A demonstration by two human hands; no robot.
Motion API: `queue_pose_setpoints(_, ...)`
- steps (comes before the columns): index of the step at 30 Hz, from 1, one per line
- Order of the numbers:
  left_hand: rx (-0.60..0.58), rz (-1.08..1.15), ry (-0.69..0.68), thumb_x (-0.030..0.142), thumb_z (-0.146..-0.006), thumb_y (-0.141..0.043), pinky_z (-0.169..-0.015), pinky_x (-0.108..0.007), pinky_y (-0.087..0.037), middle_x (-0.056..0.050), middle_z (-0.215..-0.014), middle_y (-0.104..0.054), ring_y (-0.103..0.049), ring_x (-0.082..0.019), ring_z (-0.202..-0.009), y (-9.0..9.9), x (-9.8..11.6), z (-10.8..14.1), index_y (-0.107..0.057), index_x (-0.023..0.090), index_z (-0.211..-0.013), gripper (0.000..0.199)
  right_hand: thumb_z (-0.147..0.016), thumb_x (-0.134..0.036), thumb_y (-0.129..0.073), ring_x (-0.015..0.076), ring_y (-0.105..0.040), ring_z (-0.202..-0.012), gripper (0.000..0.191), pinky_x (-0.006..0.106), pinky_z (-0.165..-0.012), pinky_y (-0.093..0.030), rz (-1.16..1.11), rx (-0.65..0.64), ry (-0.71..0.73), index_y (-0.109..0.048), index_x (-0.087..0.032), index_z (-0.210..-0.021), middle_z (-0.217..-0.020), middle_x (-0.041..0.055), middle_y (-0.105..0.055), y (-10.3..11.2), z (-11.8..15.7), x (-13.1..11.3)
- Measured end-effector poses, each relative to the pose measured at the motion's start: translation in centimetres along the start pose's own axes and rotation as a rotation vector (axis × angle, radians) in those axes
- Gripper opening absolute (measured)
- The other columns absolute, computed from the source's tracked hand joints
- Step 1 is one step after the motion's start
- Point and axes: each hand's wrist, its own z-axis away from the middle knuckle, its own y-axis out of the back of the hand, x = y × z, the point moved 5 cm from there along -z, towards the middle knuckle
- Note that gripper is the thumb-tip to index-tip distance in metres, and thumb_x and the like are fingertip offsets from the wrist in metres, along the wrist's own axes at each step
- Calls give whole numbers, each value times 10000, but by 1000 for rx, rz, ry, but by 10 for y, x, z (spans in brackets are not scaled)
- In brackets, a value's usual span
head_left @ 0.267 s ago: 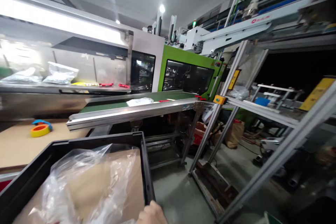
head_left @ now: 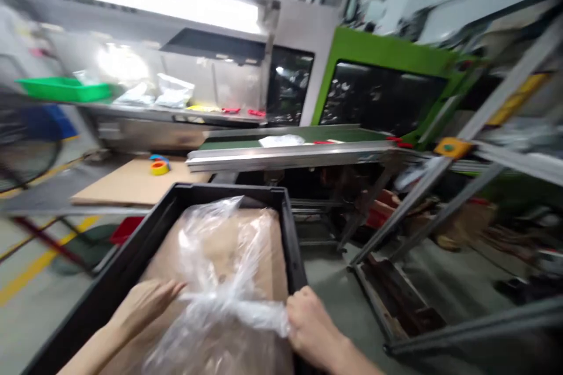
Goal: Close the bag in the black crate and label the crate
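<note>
The right hand [head_left: 308, 317] is curled tightly around one bunched end of the clear plastic [head_left: 229, 300], while the left hand [head_left: 147, 303] has its fingertips at the opposite end, too blurred to tell whether they pinch it. Spread apart like this, the hands seem placed to tension the narrow, gathered middle. The plastic lies inside the black crate [head_left: 295, 246], over brown cardboard [head_left: 165, 252]. Beyond, a cardboard sheet [head_left: 127, 184] covers part of the grey desk [head_left: 48, 190], perhaps protecting its top, with yellow tape [head_left: 159, 168] on it. Farther back, a conveyor [head_left: 281, 159] runs before a green-framed machine [head_left: 378, 42], above a grey floor [head_left: 328, 287].
</note>
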Motion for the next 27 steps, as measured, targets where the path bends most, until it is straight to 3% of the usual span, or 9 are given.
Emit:
queue_pose_setpoints(4,-86,12,110,545,-911,-459,-766,-299,-350,-78,-929,-627,-532,-226,-929,-8,-2,17,-607,180,-677,458,-959,-396,-273,207,-584,-851,450,352,-797,-454,-381,-1,-71,-636,-150,-859,-871,102,-649,-8,-37,-12)
queue_pose_setpoints(7,-172,130,182,526,-906,-478,-634,-270,-341,-35,-750,-581,-513,-158,-699,-15,18,19,-553,171,-707,414,-996,-501,-95,189,-613,-857,643,336,-799,-480,-618,-59,-63,-621,-131,-989,-914,110,-654,-33,-79,-37)
queue_pose_setpoints(9,-196,227,213,467,-897,-511,-566,-252,-321,7,-668,-538,-474,-127,-598,-17,31,19,-536,165,-750,337,-989,-551,-244,181,-612,-902,554,343,-823,-484,-707,-114,-23,-596,-135,-1091,-1007,106,-652,-50,-99,-57)
queue_pose_setpoints(11,-185,321,219,397,-897,-521,-579,-249,-358,9,-690,-542,-499,-126,-620,-16,37,17,-540,152,-797,265,-887,-526,-563,188,-599,-964,462,366,-863,-479,-750,-186,41,-579,-159,-1168,-1089,82,-642,-64,-108,-73)
queue_pose_setpoints(14,-166,446,171,372,-896,-521,-754,-289,-457,-47,-881,-606,-579,-159,-829,-14,40,17,-588,143,-888,239,-752,-401,-759,191,-588,-982,380,404,-918,-455,-769,-278,125,-643,-160,-1021,-1054,48,-647,-80,-111,-87)
queue_pose_setpoints(17,-174,536,117,440,-846,-601,-1006,-355,-414,-116,-1235,-566,-529,-227,-1155,-22,38,23,-502,164,-1286,529,-818,-407,-697,152,-591,-817,278,370,-850,-473,-801,-310,123,-625,-147,-752,-809,5,-632,-89,-110,-86)
queue_pose_setpoints(19,-188,558,126,507,-832,-612,-1058,-408,-387,-157,-1364,-491,-474,-271,-1254,-33,36,29,-306,165,-1458,776,-870,-453,-627,138,-586,-746,321,344,-786,-487,-849,-279,68,-626,-147,-774,-750,-5,-612,-91,-109,-78)
queue_pose_setpoints(23,-149,532,145,539,-891,-514,-1053,-417,-387,-148,-1322,-497,-479,-265,-1226,-55,36,33,-416,173,-1387,624,-907,-576,-502,155,-623,-797,457,351,-790,-503,-944,-115,-97,-626,-149,-1011,-871,32,-656,-94,-111,-54)
queue_pose_setpoints(27,-80,468,221,464,-945,-445,-903,-407,-436,-85,-999,-572,-543,-206,-964,-71,33,26,-605,147,-1028,365,-926,-650,-361,165,-635,-791,577,360,-780,-512,-931,45,-215,-570,-141,-1099,-917,61,-656,-105,-114,-36)
